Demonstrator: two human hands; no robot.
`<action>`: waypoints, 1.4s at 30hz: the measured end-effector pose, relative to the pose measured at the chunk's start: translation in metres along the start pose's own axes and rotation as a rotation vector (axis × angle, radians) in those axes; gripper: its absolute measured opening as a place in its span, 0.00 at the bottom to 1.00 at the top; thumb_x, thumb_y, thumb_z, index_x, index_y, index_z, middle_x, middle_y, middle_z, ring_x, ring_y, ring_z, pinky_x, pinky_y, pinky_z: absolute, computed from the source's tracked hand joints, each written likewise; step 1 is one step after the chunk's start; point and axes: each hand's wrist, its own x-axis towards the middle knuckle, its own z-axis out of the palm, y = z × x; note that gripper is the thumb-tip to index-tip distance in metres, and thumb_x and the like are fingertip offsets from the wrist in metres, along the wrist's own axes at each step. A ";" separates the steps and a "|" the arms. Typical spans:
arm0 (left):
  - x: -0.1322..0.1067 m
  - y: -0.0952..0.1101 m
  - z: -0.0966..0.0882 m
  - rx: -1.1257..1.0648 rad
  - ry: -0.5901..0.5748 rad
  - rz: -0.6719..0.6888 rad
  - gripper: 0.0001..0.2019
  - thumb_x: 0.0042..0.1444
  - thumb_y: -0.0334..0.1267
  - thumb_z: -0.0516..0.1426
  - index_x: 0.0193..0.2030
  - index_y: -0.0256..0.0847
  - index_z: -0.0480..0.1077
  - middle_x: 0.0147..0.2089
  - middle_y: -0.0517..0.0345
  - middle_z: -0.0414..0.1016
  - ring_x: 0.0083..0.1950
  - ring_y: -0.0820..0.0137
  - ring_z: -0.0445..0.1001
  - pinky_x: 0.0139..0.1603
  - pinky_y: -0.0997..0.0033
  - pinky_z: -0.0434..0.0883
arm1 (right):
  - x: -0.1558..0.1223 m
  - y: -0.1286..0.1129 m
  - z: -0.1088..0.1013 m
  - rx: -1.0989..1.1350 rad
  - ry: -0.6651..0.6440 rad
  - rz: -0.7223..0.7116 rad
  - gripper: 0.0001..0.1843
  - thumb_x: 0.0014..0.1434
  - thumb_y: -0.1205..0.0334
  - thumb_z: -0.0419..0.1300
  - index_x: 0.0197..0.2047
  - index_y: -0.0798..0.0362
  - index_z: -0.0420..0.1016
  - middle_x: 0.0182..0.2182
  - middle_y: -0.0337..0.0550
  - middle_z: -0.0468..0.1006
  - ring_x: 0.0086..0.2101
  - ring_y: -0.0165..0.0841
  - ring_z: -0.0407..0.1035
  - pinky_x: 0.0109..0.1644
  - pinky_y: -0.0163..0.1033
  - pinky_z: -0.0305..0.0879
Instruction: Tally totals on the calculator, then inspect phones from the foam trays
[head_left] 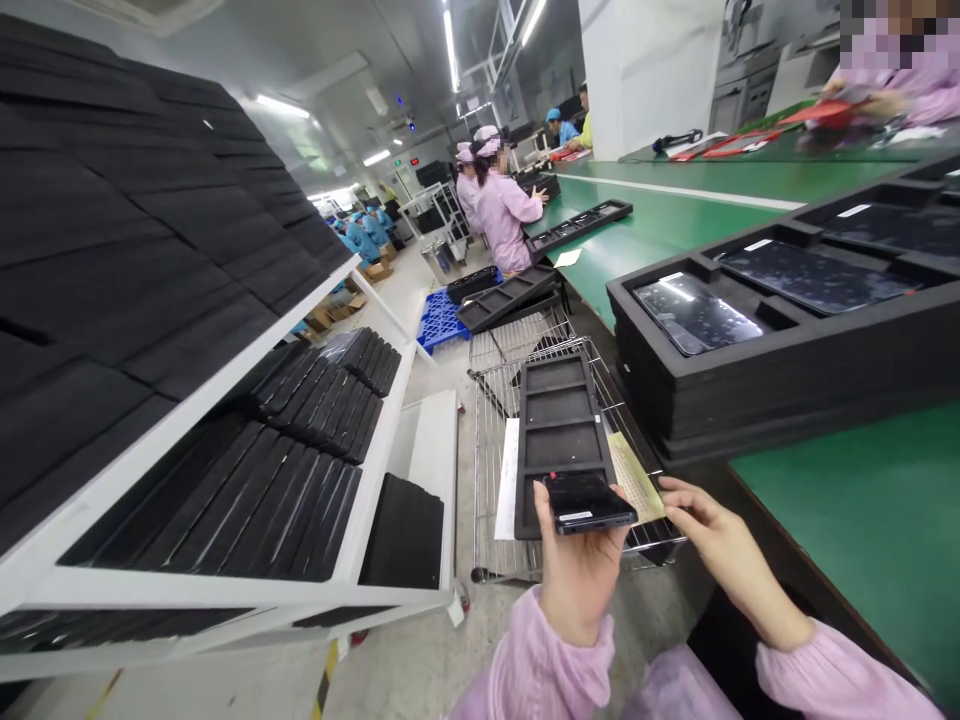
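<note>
My left hand (581, 572) is closed around a dark smartphone (589, 500), gripping it by its sides with the glossy face up. A small white label sits near the phone's close edge, and a red spot shows at its far corner. Below and beyond the phone, a black foam tray (556, 408) with rectangular compartments lies on a wire rack cart (487, 470). To the right, my right hand (705, 520) has its thumb and fingers pinched together beside a yellowish printed sheet (634, 478). Whatever is between those fingertips is too small to make out.
Stacked foam trays (675, 400) holding glossy panels stand on the green table (862, 510) at right. A white shelf (352, 540) packed with black trays fills the left. A blue pallet (444, 320) lies on the floor ahead. Co-workers in pink (504, 212) stand along the table.
</note>
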 end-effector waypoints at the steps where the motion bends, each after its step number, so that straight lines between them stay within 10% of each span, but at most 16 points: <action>1: -0.002 -0.003 0.003 0.004 0.008 -0.018 0.32 0.64 0.54 0.40 0.30 0.35 0.78 0.34 0.49 0.80 0.39 0.64 0.77 0.45 0.66 0.73 | -0.008 -0.015 -0.007 0.036 0.008 -0.012 0.20 0.53 0.42 0.53 0.30 0.51 0.74 0.51 0.49 0.73 0.50 0.44 0.68 0.55 0.47 0.64; 11: -0.015 -0.033 0.012 0.065 0.042 -0.105 0.24 0.62 0.52 0.48 0.32 0.33 0.74 0.31 0.48 0.77 0.32 0.66 0.77 0.34 0.68 0.75 | -0.043 -0.119 -0.047 0.183 -0.253 -0.225 0.19 0.56 0.44 0.59 0.25 0.50 0.72 0.45 0.47 0.76 0.45 0.42 0.70 0.54 0.45 0.64; 22: -0.017 -0.039 0.016 0.117 0.178 -0.133 0.23 0.60 0.53 0.50 0.28 0.32 0.70 0.25 0.55 0.70 0.25 0.72 0.72 0.23 0.75 0.72 | -0.036 -0.121 -0.049 0.034 -0.403 -0.416 0.08 0.56 0.65 0.56 0.27 0.50 0.74 0.36 0.38 0.77 0.36 0.30 0.72 0.43 0.31 0.67; 33: -0.016 -0.039 0.019 0.128 0.200 -0.170 0.25 0.62 0.53 0.47 0.27 0.32 0.69 0.24 0.54 0.71 0.24 0.72 0.73 0.23 0.75 0.72 | -0.033 -0.113 -0.048 -0.074 -0.288 -0.710 0.13 0.65 0.61 0.54 0.30 0.51 0.77 0.35 0.40 0.77 0.35 0.27 0.73 0.40 0.25 0.67; 42: -0.010 -0.037 0.011 0.166 0.172 -0.220 0.23 0.60 0.53 0.50 0.31 0.31 0.71 0.26 0.51 0.72 0.26 0.71 0.73 0.24 0.76 0.70 | -0.029 -0.115 -0.051 -0.048 -0.471 -0.442 0.08 0.57 0.61 0.56 0.33 0.50 0.76 0.41 0.43 0.75 0.41 0.35 0.71 0.47 0.37 0.66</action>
